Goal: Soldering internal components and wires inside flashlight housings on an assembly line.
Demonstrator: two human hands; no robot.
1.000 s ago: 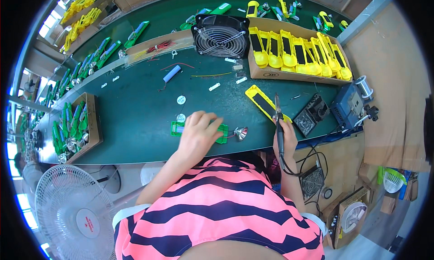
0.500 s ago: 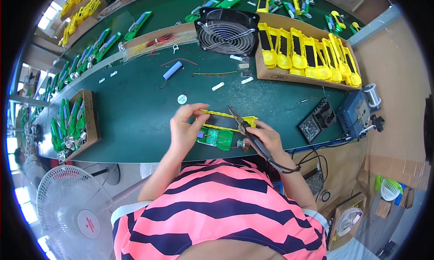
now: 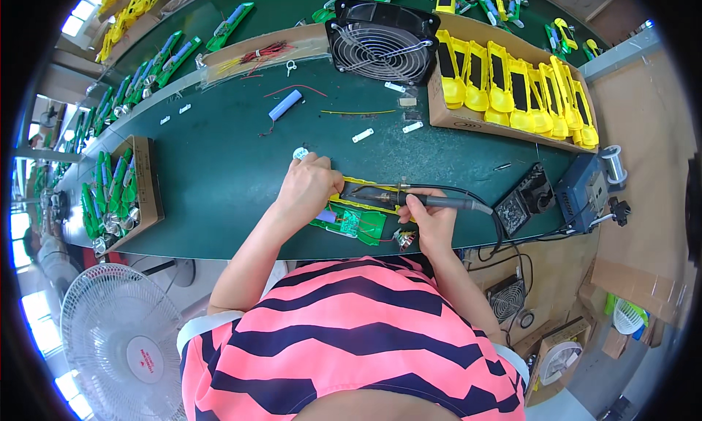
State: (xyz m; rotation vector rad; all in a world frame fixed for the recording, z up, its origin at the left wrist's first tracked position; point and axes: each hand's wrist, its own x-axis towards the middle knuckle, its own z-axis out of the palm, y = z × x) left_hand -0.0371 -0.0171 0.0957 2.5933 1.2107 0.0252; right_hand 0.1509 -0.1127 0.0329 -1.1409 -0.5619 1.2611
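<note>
My left hand (image 3: 311,189), knuckles up, is closed on the left end of a yellow plastic casing (image 3: 357,179) with a dark panel inside. In my right hand (image 3: 433,220) is a soldering iron (image 3: 435,201), lying almost level; its tip points left over the casing. Fingers of the same hand also reach the casing's right end. Just nearer to me lies a green casing half (image 3: 374,227) with a green circuit board (image 3: 349,221), a blue battery cell (image 3: 325,216) and a silver lamp head (image 3: 404,238) on red wires. My left fingertips are partly hidden.
A carton of yellow casings (image 3: 512,125) stands back right, beside a black fan (image 3: 382,44). On the right are a soldering-iron stand (image 3: 523,198), a blue soldering station (image 3: 578,187) and a solder reel (image 3: 613,165). A box of green assemblies (image 3: 150,187) sits left. A loose blue cell (image 3: 285,105) lies farther back.
The soldering iron has swung from a steep slant to nearly level, its tip now over the casing. My left hand has rolled knuckles up at the casing's left end. The view has shifted slightly.
</note>
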